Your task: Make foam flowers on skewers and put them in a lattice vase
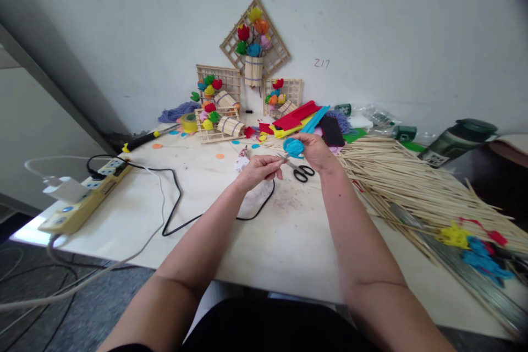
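Observation:
A blue crepe-paper flower (293, 147) is pinched in the fingers of my right hand (317, 151). Just left of it and slightly lower, my left hand (262, 170) has its thumb and fingertips pressed together. What those fingertips hold, perhaps a thin stem under the flower, is too small to make out. Black-handled scissors (303, 172) lie on the table right below the flower, blades toward my left fingertips. Behind my left hand a small white object (241, 164) with a red-patterned tip is partly hidden.
Wooden lattice frames with paper flowers (254, 38) stand against the wall. Crepe-paper strips (297, 115) and a phone (332, 131) lie behind my right hand. Many thin sticks (404, 181) cover the right side. A power strip (84, 198), cords and a glue gun (142, 140) are left.

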The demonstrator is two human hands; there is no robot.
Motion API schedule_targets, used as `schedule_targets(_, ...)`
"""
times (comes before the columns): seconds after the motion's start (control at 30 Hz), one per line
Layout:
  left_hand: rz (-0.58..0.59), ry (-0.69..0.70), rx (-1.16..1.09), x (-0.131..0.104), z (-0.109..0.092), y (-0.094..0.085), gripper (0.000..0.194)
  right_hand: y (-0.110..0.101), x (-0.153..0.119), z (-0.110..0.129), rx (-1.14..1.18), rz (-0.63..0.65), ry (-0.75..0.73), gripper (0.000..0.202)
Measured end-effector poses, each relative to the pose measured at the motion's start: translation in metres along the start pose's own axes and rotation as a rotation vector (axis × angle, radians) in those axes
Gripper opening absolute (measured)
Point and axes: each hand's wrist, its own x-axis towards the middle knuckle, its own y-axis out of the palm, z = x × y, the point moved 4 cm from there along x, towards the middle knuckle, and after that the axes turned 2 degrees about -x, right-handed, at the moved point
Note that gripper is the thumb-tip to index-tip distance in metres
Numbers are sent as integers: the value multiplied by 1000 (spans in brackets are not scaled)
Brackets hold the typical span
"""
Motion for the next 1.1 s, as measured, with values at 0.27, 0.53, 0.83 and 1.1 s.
schedule_targets(0.27, -58, 29, 39, 1, 1, -2, 38, 1, 1, -1, 84, -64, 7, 31)
schedule_targets(0.53, -244, 100, 41, 4, 1, -12, 37, -17, 3, 1, 43, -357, -22, 25)
schedule_targets(0.83, -369, 103, -55, 5, 2, -17, 37, -7, 0, 12, -37, -263, 11, 15)
schedule_targets(1.1, -393, 104, -69, 7, 6, -21, 37, -5, -1, 14, -96, -233, 51, 13)
